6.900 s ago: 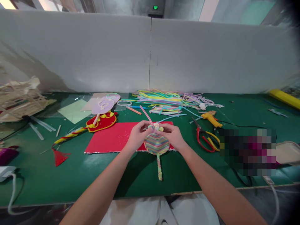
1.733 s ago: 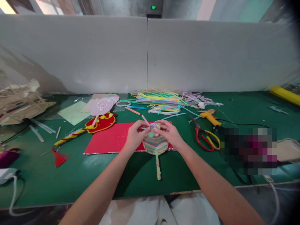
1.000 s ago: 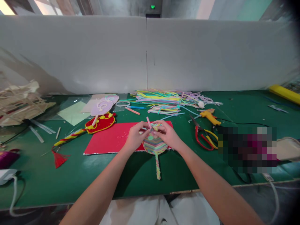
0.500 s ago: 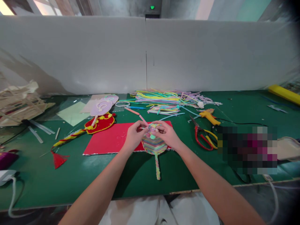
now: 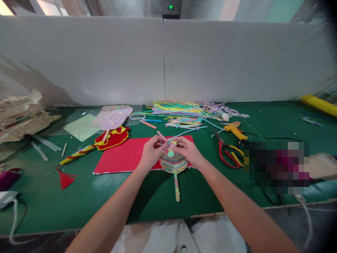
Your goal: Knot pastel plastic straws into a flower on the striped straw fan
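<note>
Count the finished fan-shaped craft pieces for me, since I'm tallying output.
3: striped pastel fan under both hands, red-and-yellow fan left of the red sheet, lilac fan behind it. Others may be hidden.

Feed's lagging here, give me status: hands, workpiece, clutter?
Left hand pinching pink stem; right hand on striped fan top. Scissors lie right, apart.
</note>
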{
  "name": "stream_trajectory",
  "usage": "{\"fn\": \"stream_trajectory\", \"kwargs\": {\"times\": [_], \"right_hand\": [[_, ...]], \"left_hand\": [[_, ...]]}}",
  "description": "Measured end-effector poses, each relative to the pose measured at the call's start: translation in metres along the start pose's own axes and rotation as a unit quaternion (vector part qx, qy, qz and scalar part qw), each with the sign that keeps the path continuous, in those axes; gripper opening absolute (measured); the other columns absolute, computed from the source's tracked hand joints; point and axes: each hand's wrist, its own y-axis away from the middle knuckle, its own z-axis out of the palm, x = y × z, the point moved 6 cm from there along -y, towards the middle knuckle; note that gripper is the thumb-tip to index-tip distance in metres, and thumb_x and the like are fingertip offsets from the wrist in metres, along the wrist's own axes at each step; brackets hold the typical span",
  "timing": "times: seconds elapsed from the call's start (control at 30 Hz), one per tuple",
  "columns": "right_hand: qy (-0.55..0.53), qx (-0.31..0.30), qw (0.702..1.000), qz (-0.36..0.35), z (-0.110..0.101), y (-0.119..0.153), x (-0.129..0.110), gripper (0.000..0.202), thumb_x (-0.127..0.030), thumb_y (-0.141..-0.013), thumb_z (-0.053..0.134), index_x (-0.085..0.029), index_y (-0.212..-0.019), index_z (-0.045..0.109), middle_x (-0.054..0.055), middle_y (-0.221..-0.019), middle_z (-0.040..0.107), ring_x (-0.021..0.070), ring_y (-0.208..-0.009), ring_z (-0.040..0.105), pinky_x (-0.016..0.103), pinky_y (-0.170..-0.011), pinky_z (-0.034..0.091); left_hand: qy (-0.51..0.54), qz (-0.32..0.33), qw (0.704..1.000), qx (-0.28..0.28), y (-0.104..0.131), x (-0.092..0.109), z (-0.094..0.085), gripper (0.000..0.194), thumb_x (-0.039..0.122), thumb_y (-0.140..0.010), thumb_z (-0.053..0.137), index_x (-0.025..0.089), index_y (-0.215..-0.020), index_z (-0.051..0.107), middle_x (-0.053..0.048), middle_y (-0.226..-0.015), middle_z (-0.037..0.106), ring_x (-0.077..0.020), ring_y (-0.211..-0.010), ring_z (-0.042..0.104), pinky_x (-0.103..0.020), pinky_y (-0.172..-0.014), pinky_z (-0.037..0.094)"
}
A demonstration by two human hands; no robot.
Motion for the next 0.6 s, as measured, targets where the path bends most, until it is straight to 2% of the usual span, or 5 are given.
{"fn": "stream_trajectory", "kwargs": {"times": [0.17, 0.3, 0.4, 0.5, 0.6], "right_hand": [[-0.015, 0.013, 1.000, -0.006, -0.004, -0.001, 0.002, 0.029, -0.038, -0.067, 0.071, -0.021, -0.086, 0.058, -0.002, -0.069, 0.061, 0.0122, -0.062, 0.059, 0.027, -0.065, 0.048], [-0.021, 0.030, 0.999, -0.010, -0.007, -0.002, 0.004, 0.031, -0.038, -0.065, 0.073, -0.021, -0.085, 0.056, -0.001, -0.077, 0.062, 0.0130, -0.064, 0.060, 0.028, -0.066, 0.050], [-0.017, 0.038, 0.999, -0.019, -0.007, -0.002, 0.004, 0.033, -0.039, -0.063, 0.073, -0.022, -0.083, 0.054, 0.000, -0.080, 0.061, 0.0140, -0.066, 0.060, 0.029, -0.066, 0.051], [-0.010, 0.033, 0.999, -0.030, -0.006, -0.002, 0.002, 0.032, -0.038, -0.063, 0.074, -0.022, -0.082, 0.054, 0.000, -0.082, 0.061, 0.0145, -0.070, 0.060, 0.029, -0.066, 0.051], [-0.005, 0.025, 0.999, -0.033, -0.004, 0.000, -0.001, 0.030, -0.036, -0.063, 0.074, -0.022, -0.081, 0.053, 0.000, -0.084, 0.062, 0.0154, -0.075, 0.060, 0.029, -0.067, 0.051]], "left_hand": [[0.037, -0.001, 0.999, 0.008, 0.000, 0.001, 0.000, 0.014, 0.027, -0.070, 0.063, 0.017, -0.080, 0.059, -0.003, -0.083, 0.061, -0.0146, -0.079, 0.057, -0.025, -0.069, 0.047], [0.030, -0.023, 0.998, 0.042, 0.001, -0.002, -0.002, 0.016, 0.030, -0.068, 0.065, 0.017, -0.074, 0.058, 0.000, -0.074, 0.059, -0.0142, -0.074, 0.056, -0.025, -0.066, 0.046], [0.048, -0.044, 0.997, 0.047, 0.001, -0.005, -0.002, 0.018, 0.032, -0.067, 0.066, 0.017, -0.070, 0.057, 0.001, -0.068, 0.058, -0.0127, -0.068, 0.055, -0.024, -0.062, 0.044], [0.125, -0.104, 0.987, 0.018, 0.001, -0.013, 0.000, 0.019, 0.032, -0.063, 0.069, 0.017, -0.070, 0.059, 0.002, -0.064, 0.058, -0.0109, -0.061, 0.054, -0.022, -0.058, 0.043], [0.218, -0.174, 0.960, -0.022, 0.002, -0.020, 0.004, 0.020, 0.028, -0.059, 0.073, 0.017, -0.069, 0.061, 0.003, -0.061, 0.056, -0.0081, -0.055, 0.052, -0.019, -0.053, 0.041]]}}
